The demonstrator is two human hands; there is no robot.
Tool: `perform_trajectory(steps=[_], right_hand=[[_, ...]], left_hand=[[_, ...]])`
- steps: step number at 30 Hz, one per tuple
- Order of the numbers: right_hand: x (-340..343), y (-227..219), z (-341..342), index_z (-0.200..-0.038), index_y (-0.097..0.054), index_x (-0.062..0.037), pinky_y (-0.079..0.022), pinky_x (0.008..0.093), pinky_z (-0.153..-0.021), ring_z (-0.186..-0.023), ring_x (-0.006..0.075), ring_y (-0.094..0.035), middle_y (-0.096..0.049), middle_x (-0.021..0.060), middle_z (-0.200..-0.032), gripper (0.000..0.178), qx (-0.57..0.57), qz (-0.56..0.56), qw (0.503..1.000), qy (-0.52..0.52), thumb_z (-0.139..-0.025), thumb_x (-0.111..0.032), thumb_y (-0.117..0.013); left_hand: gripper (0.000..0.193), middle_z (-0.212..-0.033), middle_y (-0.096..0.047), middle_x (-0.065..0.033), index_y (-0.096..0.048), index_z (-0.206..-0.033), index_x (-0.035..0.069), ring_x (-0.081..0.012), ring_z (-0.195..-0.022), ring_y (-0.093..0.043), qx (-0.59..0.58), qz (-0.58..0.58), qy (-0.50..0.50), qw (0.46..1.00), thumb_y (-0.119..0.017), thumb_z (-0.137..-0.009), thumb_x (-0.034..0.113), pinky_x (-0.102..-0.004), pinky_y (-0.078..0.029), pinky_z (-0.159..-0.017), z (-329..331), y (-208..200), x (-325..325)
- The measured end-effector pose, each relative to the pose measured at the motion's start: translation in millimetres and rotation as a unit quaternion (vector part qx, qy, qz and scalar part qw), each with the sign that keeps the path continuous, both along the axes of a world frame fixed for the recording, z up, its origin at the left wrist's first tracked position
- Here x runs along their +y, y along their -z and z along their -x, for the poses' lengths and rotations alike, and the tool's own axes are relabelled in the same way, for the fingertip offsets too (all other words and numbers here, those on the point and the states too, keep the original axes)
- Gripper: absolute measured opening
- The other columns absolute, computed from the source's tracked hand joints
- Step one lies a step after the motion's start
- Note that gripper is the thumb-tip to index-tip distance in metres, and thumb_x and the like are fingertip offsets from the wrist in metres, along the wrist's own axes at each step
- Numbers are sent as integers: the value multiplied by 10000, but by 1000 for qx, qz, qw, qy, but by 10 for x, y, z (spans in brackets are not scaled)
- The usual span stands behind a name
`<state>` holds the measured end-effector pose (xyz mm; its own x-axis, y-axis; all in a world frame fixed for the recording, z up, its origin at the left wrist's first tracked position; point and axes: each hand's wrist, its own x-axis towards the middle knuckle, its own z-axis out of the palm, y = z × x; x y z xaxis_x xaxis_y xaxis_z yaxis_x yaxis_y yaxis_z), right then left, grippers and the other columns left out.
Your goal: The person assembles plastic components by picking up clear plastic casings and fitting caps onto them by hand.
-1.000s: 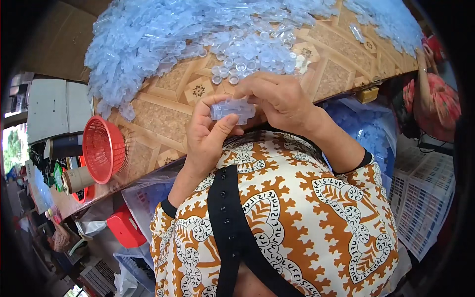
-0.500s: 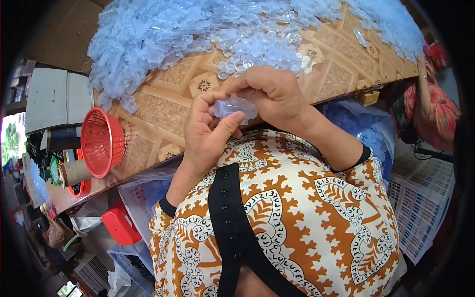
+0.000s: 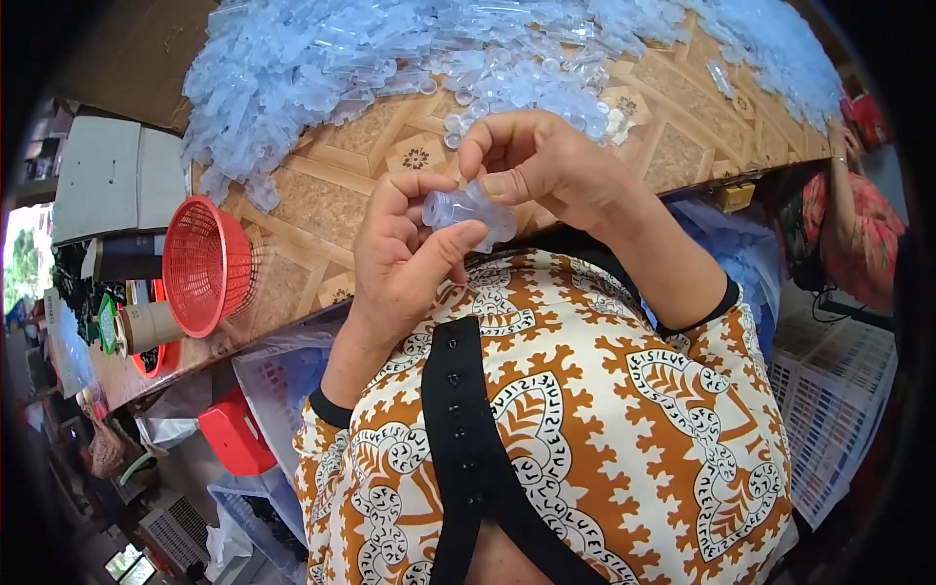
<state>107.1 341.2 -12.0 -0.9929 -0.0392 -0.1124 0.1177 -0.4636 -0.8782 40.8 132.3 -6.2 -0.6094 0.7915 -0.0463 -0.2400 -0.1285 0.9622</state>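
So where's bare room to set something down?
Bare tabletop lies between the red basket and left hand, and between the right hand and rightmost plastic heap, where one loose piece lies. Translucent plastic pieces crowd the far side.

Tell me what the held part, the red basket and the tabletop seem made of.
Part: likely smooth plastic, see-through with highlights. Basket: probably moulded plastic, semi-gloss, its openwork even. Tabletop: wood-and-cork look, perhaps a satin printed covering, since motifs repeat.

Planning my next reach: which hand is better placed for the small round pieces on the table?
Right, probably: the right hand lies nearer most of the round pieces, while the left hand grips the clear plastic part.
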Motion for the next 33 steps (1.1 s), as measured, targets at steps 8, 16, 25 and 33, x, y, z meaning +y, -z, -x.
perform_trajectory(steps=[8, 16, 25, 33], right_hand=[[-159, 84, 36, -1173, -636, 5, -502, 276, -903, -1052, 165, -630, -678, 69, -1109, 469, -48, 78, 989, -114, -761, -120, -822], [-395, 19, -93, -1261, -576, 32, -525, 283, -928, -1047, 172, -651, -668, 85, -1152, 456, -58, 74, 995, -44, -848, -65, -743], [-590, 32, 103, -1268, -551, -5, -530, 273, -870, -998, 124, -632, -644, 51, -1112, 363, -17, 47, 995, -83, -907, 31, -571], [-776, 5, 80, -1282, -610, -2, -506, 280, -955, -1079, 120, -625, -673, 51, -1164, 322, -63, -121, 971, -196, -960, -14, -616]], left_hand=[[372, -1000, -669, -57, -550, -1171, 47, -159, -874, -668, 215, 87, 22, 973, -742, -856, 2, -289, -523, -759, 75, -80, -156], [416, -989, -702, -151, -584, -1146, 80, -337, -852, -713, 381, 96, -16, 919, -737, -775, -32, -379, -543, -694, 53, -62, -125], [384, -1072, -681, -191, -607, -1107, 86, -382, -953, -692, 397, 95, -79, 910, -673, -763, -73, -409, -558, -770, 59, -129, -376], [328, -1106, -698, -129, -673, -1154, 93, -330, -1006, -679, 387, 423, 81, 816, -729, -845, 188, -410, -528, -835, 64, -357, -1768]])
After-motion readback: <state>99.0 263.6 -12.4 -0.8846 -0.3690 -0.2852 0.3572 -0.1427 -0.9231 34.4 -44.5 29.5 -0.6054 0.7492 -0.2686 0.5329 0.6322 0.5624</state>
